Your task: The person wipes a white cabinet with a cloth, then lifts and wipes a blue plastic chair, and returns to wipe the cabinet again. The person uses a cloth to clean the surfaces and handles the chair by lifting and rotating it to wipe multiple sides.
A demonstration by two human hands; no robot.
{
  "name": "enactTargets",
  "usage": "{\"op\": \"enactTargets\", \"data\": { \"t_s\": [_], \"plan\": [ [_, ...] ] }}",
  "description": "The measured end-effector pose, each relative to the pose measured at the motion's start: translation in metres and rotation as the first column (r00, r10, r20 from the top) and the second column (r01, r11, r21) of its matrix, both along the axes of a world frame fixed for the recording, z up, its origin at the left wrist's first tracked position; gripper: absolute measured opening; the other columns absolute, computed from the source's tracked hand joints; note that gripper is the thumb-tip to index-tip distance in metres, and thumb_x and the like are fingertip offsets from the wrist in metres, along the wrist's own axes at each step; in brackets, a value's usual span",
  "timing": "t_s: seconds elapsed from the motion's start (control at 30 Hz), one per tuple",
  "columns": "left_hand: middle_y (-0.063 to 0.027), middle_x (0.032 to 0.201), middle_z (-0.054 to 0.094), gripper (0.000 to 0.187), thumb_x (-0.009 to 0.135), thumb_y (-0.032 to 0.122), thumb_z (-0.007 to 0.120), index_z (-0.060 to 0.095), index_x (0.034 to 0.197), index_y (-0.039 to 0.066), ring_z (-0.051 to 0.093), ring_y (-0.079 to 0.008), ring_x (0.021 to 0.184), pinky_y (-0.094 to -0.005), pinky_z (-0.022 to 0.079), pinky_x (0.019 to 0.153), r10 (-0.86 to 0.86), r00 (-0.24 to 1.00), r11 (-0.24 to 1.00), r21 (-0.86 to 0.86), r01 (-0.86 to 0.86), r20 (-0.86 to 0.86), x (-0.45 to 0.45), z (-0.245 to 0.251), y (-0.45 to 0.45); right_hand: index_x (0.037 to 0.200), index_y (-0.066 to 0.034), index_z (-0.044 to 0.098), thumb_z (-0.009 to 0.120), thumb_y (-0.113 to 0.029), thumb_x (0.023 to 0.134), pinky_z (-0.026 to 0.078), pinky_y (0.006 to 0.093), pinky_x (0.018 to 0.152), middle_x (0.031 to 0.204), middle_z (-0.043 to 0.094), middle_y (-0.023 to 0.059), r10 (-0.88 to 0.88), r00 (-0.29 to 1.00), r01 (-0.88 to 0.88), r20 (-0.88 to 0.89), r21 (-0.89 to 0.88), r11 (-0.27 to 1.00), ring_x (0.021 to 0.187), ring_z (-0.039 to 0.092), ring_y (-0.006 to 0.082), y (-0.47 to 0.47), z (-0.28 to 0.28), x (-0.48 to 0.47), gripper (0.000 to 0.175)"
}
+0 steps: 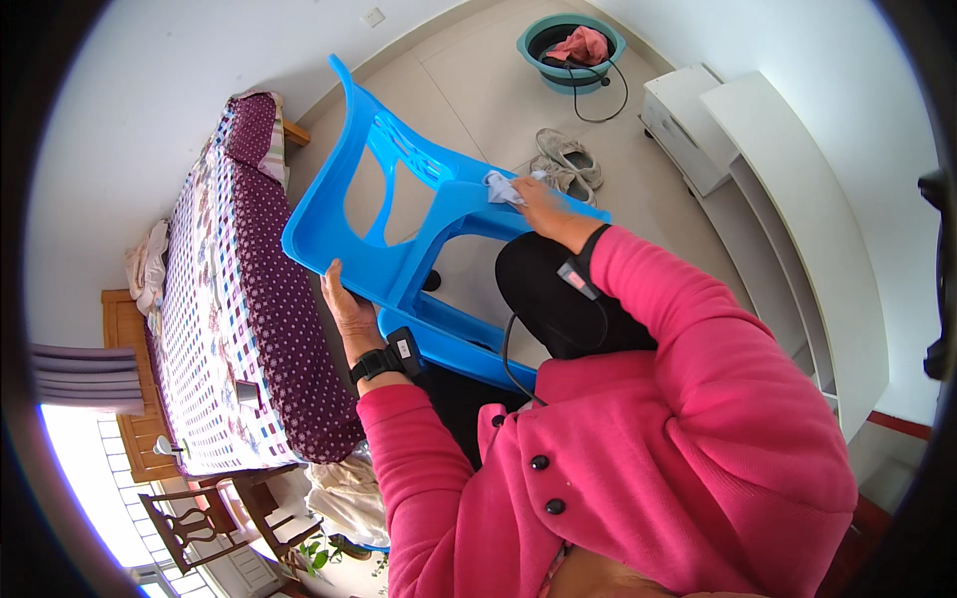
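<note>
A blue plastic chair (441,224) is tipped over in front of me, its openwork backrest towards the far side. My left hand (348,308) grips the chair's near left edge, thumb up on the blue surface. In my right hand (544,212) is a crumpled pale cloth (501,188), pressed against the chair's right part. That hand is slightly blurred. Below it my knee in black trousers (538,299) shows beside the frame. Each wrist wears a black strap with a small device, and a dark cable hangs near my lap.
Beyond the chair, grey shoes (572,164) stand on the tiled floor (448,90). A teal basin (534,63) holds a pink cloth, with a dark cable trailing over its rim. White shelving (807,194) lies to the right. A bed with a dotted purple cover (273,299) is at left.
</note>
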State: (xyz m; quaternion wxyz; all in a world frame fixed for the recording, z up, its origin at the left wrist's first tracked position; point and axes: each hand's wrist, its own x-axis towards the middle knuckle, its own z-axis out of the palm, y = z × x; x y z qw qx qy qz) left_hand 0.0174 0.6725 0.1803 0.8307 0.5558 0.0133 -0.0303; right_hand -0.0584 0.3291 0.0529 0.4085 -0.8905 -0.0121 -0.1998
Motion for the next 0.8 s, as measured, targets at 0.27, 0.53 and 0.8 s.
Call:
{"op": "enactTargets", "data": {
  "t_s": [0.27, 0.53, 0.8],
  "plan": [
    [-0.0109, 0.103, 0.059, 0.037, 0.085, 0.024, 0.061, 0.053, 0.115, 0.003, 0.060, -0.0263, 0.093, -0.0400, 0.054, 0.078, 0.010, 0.999, 0.999, -0.043, -0.011, -0.037, -0.006, -0.002, 0.009, 0.124, -0.0020, 0.052, 0.061, -0.016, 0.089, 0.044, 0.0439, 0.094, 0.124, 0.055, 0.0202, 0.073, 0.985, -0.083, -0.156, -0.057, 0.995, 0.112, 0.054, 0.0400, -0.058, -0.029, -0.072, 0.038],
    [-0.0104, 0.103, 0.059, 0.038, 0.086, 0.024, 0.061, 0.052, 0.116, 0.004, 0.060, -0.0256, 0.094, -0.0402, 0.053, 0.080, 0.026, 0.999, 0.999, -0.017, -0.027, -0.034, -0.008, -0.001, 0.013, 0.115, -0.0005, 0.056, 0.061, -0.023, 0.090, 0.046, 0.0462, 0.087, 0.112, 0.060, 0.0224, 0.085, 0.958, -0.084, -0.275, 0.016, 0.996, 0.104, 0.057, 0.0411, -0.082, -0.032, -0.082, 0.034],
    [-0.0101, 0.104, 0.059, 0.037, 0.086, 0.022, 0.060, 0.051, 0.117, 0.004, 0.060, -0.0248, 0.095, -0.0400, 0.053, 0.081, 0.054, 0.998, 0.999, 0.011, -0.053, -0.026, -0.015, 0.003, 0.032, 0.106, -0.0007, 0.061, 0.059, -0.027, 0.089, 0.047, 0.0483, 0.080, 0.095, 0.065, 0.0237, -0.163, 0.970, 0.189, -0.181, 0.140, 0.972, 0.092, 0.061, 0.0429, -0.077, 0.027, 0.008, 0.031]
  ]
}}
